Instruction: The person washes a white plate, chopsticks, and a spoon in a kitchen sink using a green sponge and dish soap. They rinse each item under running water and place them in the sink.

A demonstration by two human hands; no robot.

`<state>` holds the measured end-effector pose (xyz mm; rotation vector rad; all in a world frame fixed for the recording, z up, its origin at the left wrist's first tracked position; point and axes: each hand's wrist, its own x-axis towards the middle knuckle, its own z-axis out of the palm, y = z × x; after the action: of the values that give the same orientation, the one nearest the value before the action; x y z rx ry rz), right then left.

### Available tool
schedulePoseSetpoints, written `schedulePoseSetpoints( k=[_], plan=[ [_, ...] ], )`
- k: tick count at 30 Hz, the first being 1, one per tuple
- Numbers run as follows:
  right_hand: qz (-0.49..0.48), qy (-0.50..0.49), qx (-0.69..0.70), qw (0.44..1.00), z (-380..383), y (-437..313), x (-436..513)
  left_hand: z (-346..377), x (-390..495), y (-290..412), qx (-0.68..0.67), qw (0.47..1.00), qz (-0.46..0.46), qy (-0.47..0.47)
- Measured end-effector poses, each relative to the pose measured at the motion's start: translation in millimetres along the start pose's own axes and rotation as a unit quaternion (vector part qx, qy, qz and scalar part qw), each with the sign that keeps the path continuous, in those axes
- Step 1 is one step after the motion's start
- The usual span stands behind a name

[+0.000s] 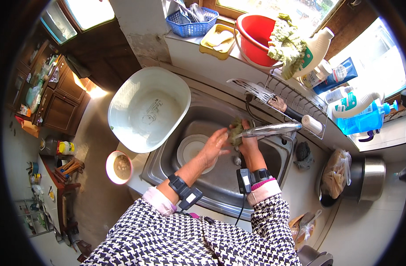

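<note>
Over a stainless-steel sink (219, 196), my right hand (251, 148) grips a wet green scrubbing cloth (235, 133) beneath the chrome faucet (272, 129). My left hand (213, 149) is just left of the cloth, fingers spread and somewhat blurred, with nothing seen in it. Below my left hand a white plate (189, 149) lies on the sink bottom, partly covered by the hand and forearm. The metal drain fitting (236, 161) shows between my wrists.
A large white plastic basin (149, 83) rests at the sink's left rim. Near it a bowl of murky liquid (120, 167) stands on the counter edge. A wire rack (289, 94) holds a slotted turner; behind it are a red bucket (256, 31) and several bottles. Pots (372, 178) stand right.
</note>
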<state>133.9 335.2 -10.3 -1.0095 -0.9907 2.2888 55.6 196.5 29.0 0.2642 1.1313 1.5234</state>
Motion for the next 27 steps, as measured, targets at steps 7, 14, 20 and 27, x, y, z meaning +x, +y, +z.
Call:
schedulePoseSetpoints(
  k=[7,14,20,27],
  plan=[
    [-0.139,-0.053,-0.167,0.975,46,-2,-62,-1,25,8,-0.086,0.996,-0.003,-0.018],
    [-0.162,0.080,-0.368,0.912,5,31,-22,10,20,-37,-0.170,0.985,-0.012,-0.014],
    [-0.313,-0.045,-0.492,0.811,40,28,-54,-5,41,-18,-0.266,0.959,0.035,-0.090],
    [-0.321,0.049,-0.467,0.823,3,19,-34,3,27,-33,-0.145,0.984,-0.090,-0.056]
  ],
)
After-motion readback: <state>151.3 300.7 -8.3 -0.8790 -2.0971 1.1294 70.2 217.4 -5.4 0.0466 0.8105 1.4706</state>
